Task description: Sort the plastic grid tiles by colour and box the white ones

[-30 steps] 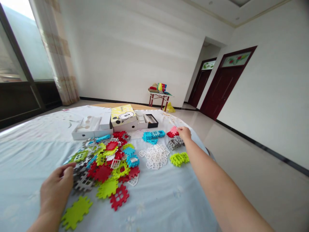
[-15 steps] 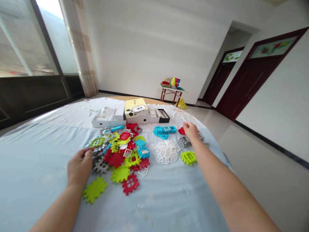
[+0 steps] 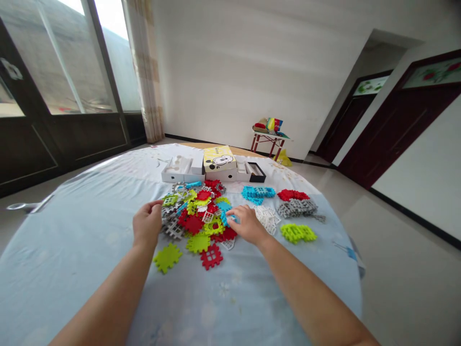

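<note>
A mixed pile of toothed plastic building tiles [image 3: 192, 223] in red, lime, grey, blue and white lies on the blue tablecloth. At its left edge is my left hand [image 3: 147, 224], fingers drawn together; whether a tile is in them is hidden. My right hand [image 3: 249, 225] reaches over the pile's right edge, fingers apart at a blue tile [image 3: 224, 217]; contact is hard to judge. Partly behind that hand lie white window-grid pieces [image 3: 269, 220]. Sorted groups sit farther right: blue tiles [image 3: 258, 193], red tiles [image 3: 293, 194], grey tiles [image 3: 297, 208] and lime tiles [image 3: 298, 233].
White box trays [image 3: 176, 169], a yellow cartoon-mouse box [image 3: 219, 159] and a small black box [image 3: 257, 172] stand at the table's back. A single lime tile [image 3: 167, 258] lies nearest me. Beyond, a small side table [image 3: 270, 136] stands by the wall.
My right hand has moved left from the red tiles at the right to the mixed pile's right edge. My left hand stays beside the pile. The view has turned slightly left.
</note>
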{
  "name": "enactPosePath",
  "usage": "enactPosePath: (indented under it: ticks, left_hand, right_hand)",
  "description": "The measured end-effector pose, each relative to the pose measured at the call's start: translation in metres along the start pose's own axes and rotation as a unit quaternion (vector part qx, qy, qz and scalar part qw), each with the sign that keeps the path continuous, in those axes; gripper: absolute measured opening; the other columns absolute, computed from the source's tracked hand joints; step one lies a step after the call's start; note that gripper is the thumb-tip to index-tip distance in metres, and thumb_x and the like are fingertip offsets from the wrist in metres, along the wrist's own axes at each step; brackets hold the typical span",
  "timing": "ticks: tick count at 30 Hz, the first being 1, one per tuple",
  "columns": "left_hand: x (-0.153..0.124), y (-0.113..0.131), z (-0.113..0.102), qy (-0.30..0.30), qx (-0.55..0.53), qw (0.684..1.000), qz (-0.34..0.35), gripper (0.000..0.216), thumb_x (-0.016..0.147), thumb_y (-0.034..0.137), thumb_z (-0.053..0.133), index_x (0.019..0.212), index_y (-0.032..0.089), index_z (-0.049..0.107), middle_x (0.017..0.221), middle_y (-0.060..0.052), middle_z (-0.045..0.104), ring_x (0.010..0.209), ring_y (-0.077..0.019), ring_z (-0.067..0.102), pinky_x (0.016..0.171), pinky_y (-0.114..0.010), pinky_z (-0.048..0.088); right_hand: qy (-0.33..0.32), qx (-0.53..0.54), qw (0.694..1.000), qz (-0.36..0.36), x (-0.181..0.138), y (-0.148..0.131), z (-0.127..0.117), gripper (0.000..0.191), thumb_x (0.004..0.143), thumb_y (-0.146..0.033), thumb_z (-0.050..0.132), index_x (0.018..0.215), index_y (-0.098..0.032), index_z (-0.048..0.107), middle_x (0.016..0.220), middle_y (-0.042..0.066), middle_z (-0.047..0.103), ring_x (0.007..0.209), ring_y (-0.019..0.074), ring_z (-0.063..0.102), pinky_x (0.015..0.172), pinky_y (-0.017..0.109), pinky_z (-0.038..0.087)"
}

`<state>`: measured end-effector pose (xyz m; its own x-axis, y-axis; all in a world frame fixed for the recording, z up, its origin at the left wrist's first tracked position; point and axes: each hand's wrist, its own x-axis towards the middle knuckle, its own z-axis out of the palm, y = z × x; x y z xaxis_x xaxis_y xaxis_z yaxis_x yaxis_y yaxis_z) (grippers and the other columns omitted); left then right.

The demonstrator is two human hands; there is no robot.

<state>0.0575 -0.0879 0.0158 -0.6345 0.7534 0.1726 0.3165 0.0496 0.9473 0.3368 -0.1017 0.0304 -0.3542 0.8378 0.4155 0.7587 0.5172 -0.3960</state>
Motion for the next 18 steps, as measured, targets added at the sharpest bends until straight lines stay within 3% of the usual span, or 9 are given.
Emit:
enactPosePath:
  ticks: [7,14,18]
  left_hand:
    - [0.013,0.022,0.005,-0.004,-0.134,0.988,-0.08,0.038,0.06,0.029,0.049,0.09,0.013,0.065,0.069,-0.002,0.058,0.054,-0.0104,0.046,0.051,-0.022,0.037]
    - [0.033,0.015,0.005,0.045,0.01,0.999,0.015,0.04,0.066,0.029,0.043,0.094,0.014,0.067,0.052,0.0,0.049,0.042,-0.012,0.036,0.043,-0.027,0.029]
    - [0.036,0.003,0.006,0.064,0.056,0.994,0.07,0.035,0.068,0.024,0.043,0.092,0.014,0.067,0.064,-0.003,0.053,0.06,-0.0163,0.047,0.062,-0.03,0.041]
  right_hand:
    - [-0.053,0.002,0.999,0.009,0.0,0.007,0.01,0.03,0.073,-0.022,0.062,0.103,-0.021,0.062,0.108,0.006,0.062,0.104,0.0224,0.052,0.09,0.038,0.038]
    - [-0.052,0.1,0.992,-0.054,-0.005,-0.003,0.006,0.021,0.073,-0.021,0.064,0.095,-0.02,0.065,0.099,0.004,0.065,0.095,0.0178,0.058,0.086,0.032,0.043]
    - [-0.02,0.162,0.987,-0.014,-0.009,-0.012,0.0,0.022,0.079,-0.025,0.057,0.099,-0.02,0.065,0.095,0.005,0.066,0.089,0.0166,0.059,0.079,0.029,0.046]
